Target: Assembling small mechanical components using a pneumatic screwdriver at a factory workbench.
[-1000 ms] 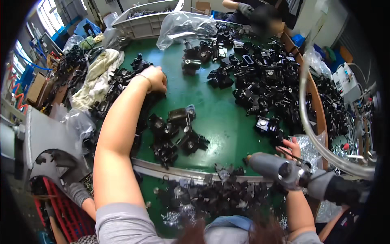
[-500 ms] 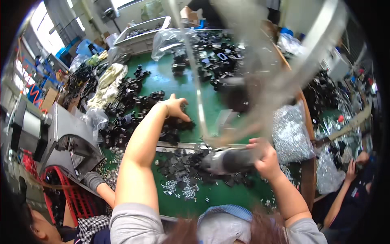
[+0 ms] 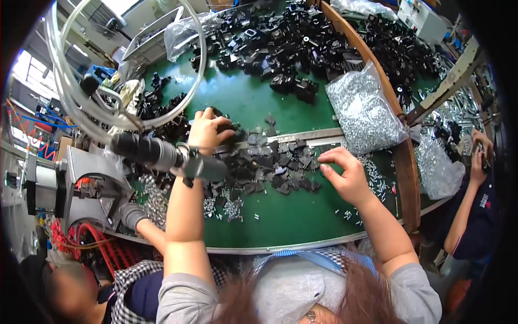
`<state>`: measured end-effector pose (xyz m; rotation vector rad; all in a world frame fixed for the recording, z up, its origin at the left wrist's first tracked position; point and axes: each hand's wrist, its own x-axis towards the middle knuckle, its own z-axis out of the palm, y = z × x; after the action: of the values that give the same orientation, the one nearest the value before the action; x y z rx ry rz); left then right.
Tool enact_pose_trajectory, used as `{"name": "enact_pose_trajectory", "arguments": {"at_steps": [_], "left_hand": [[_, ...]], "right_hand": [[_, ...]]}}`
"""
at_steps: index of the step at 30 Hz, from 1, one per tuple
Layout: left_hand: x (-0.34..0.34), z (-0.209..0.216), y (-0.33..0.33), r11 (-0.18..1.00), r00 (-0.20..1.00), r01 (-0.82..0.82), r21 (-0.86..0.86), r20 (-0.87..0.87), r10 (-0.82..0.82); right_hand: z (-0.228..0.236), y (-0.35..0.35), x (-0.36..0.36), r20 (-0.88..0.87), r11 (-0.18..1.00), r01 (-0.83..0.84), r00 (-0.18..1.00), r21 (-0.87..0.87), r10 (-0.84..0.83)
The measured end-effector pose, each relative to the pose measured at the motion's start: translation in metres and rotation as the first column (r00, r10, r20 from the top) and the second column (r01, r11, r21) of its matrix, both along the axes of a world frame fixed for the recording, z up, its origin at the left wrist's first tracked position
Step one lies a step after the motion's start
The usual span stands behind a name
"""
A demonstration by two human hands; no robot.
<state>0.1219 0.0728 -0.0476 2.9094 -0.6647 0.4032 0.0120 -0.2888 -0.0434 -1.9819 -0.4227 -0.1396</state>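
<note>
My left hand (image 3: pixel 205 131) reaches past the screwdriver, its fingers curled round a black plastic part (image 3: pixel 231 131) at the edge of the pile; its underside is hidden. Over my left wrist hangs a black and grey power screwdriver (image 3: pixel 156 153) on a clear looped hose (image 3: pixel 204 51), with no hand on it. My right hand (image 3: pixel 345 175) hovers with thumb and fingers apart and nothing in them. Just left of it lies a heap of thin dark plates (image 3: pixel 288 162). Small silver screws (image 3: pixel 232 209) are scattered below the heap.
A bag of silver screws (image 3: pixel 364 110) leans by the wooden divider (image 3: pixel 377 65). Many black parts (image 3: pixel 280 40) cover the far green table. A metal fixture (image 3: pixel 89 183) and a co-worker's gloved hand (image 3: pixel 132 215) are at left; another person's hands (image 3: pixel 479 156) work at right.
My right hand has let go of the screwdriver, which has swung up and left over my left wrist. The view has shifted, and my left hand's fingers have curled in.
</note>
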Motion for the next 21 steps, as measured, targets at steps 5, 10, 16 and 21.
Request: {"name": "enact_pose_trajectory", "arguments": {"at_steps": [5, 10, 16, 21], "left_hand": [[-0.019, -0.046, 0.043, 0.809, 0.978, -0.208, -0.55, -0.126, 0.165], [-0.026, -0.038, 0.03, 0.587, 0.84, -0.515, -0.625, -0.229, 0.493], [0.003, -0.015, -0.015, 0.629, 0.638, -0.761, -0.16, -0.362, 0.68], [0.005, -0.042, 0.019, 0.594, 0.714, -0.69, -0.413, -0.519, 0.47]], "right_hand": [[-0.003, 0.02, -0.001, -0.012, 0.996, -0.087, 0.996, -0.009, 0.087], [-0.013, 0.029, 0.002, -0.002, 0.993, -0.115, 0.993, -0.027, 0.115], [-0.005, 0.049, -0.001, -0.025, 0.972, -0.212, 0.977, -0.1, 0.211], [-0.016, 0.035, -0.012, -0.042, 0.976, -0.203, 0.979, -0.084, 0.2]]}}
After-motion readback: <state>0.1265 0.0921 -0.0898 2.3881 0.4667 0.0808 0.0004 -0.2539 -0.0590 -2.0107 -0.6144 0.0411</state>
